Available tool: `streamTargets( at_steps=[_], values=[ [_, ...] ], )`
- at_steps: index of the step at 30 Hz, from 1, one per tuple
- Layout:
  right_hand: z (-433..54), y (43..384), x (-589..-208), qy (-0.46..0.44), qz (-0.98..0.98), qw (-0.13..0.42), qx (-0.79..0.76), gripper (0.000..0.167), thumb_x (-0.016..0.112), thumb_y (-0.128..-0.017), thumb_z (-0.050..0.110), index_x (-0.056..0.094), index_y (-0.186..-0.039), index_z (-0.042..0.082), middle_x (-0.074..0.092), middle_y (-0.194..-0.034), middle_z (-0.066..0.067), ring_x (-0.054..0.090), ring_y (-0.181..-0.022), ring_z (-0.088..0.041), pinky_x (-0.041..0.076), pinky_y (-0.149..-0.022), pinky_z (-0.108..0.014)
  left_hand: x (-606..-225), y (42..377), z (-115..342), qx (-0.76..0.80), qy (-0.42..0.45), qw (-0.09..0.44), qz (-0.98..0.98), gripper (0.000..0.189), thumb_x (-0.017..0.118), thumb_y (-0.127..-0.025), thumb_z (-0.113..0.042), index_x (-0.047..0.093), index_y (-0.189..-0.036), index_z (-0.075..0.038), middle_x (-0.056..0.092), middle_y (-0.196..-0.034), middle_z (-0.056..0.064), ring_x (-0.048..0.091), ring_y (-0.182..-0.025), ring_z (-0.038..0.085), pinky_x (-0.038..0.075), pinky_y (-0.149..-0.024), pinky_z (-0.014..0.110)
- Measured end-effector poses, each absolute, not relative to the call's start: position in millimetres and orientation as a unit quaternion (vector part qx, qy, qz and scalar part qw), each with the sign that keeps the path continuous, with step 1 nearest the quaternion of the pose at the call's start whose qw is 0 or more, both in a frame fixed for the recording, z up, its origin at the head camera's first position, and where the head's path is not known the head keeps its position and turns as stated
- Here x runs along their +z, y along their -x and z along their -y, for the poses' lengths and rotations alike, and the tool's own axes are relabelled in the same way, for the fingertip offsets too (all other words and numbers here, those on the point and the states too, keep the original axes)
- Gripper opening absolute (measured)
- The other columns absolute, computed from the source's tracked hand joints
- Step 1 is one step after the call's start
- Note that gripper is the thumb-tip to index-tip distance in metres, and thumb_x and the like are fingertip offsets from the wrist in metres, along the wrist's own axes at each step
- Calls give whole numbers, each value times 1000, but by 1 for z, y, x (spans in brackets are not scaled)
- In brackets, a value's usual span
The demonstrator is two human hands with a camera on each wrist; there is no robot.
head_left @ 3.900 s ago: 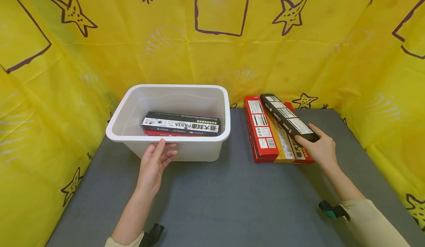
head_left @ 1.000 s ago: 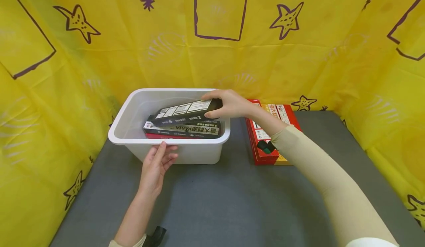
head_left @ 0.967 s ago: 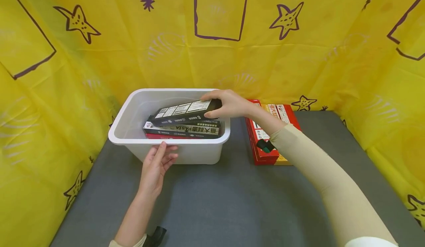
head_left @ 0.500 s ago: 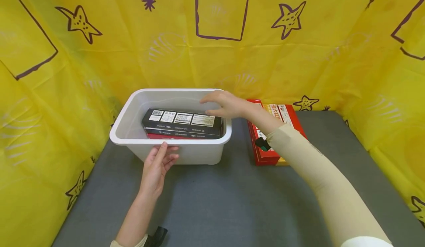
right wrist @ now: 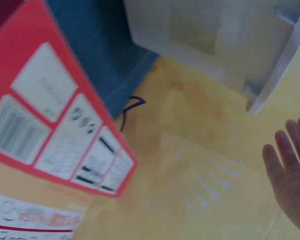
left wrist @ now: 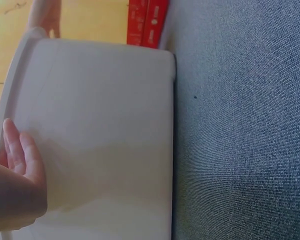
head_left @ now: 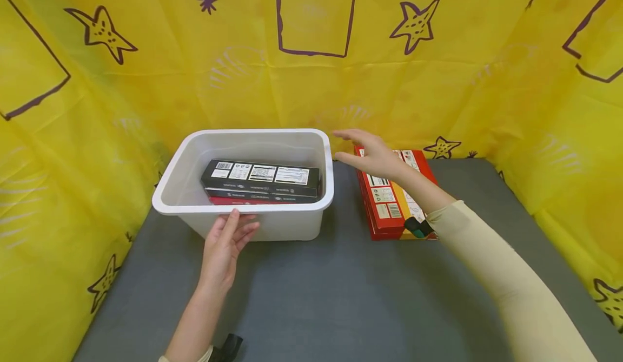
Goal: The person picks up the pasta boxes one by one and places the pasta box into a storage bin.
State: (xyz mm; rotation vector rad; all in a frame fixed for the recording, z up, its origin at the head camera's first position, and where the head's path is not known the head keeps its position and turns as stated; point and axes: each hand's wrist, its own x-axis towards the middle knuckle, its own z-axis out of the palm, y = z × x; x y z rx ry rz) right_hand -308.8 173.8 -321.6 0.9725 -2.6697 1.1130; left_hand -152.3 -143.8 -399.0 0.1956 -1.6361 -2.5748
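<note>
A white plastic tub [head_left: 274, 225] stands on the left half of the table. My left hand [head_left: 221, 256] holds its front rim, thumb against the edge and fingers under it along the wall. Inside, a black pasta box [head_left: 263, 181] lies label side up on another black box, with a red box [head_left: 243, 201] below. My right hand [head_left: 372, 156] is just right of the tub, holding nothing, thumb and fingers spread apart. Under the right forearm, stacked red boxes [head_left: 389, 222] lie beside a red and yellow box [right wrist: 55, 192], partly hidden by the arm.
A yellow patterned cloth [head_left: 311, 91] hangs behind and along both sides of the grey table [head_left: 311, 297]. The tub's rear rim and the red boxes' far ends sit close to the cloth.
The right hand carried a black pasta box from atop the red boxes into the tub and let go. It has since moved right, out past the rim. The left hand stays on the rim.
</note>
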Motion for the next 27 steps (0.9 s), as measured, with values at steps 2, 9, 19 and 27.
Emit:
streamTargets(
  at_steps=[2,9,19,27],
  values=[
    [-182,304,-326,-283,879,26,382,55,69,-92,31,50,-141,15,52,-141,-3,47,-129,-23,37,-106,-48,-399,152,144,-841,-62,43,536,16,52,-102,-26,56,-107,-10,73,-93,-2,71,-83,12,54,-86,29],
    [-209,290,-345,-207,871,15,446,63,68,-93,34,43,-146,13,46,-146,-9,44,-131,-31,35,-108,-53,-398,151,144,-843,-63,44,533,17,53,-102,-25,55,-108,-10,73,-93,-2,71,-83,11,54,-86,29],
    [-229,266,-378,-97,867,29,488,75,70,-91,37,32,-151,14,40,-149,-12,38,-135,-32,35,-108,-51,-400,152,144,-842,-56,44,534,16,51,-103,-25,55,-106,-10,73,-93,-2,71,-81,11,54,-84,27],
    [-240,246,-407,-44,860,54,506,85,74,-87,37,26,-153,10,35,-151,-13,38,-133,-35,36,-107,-52,-399,152,145,-840,-64,43,536,15,51,-103,-24,54,-105,-10,74,-93,-2,71,-81,10,54,-84,27]
  ],
)
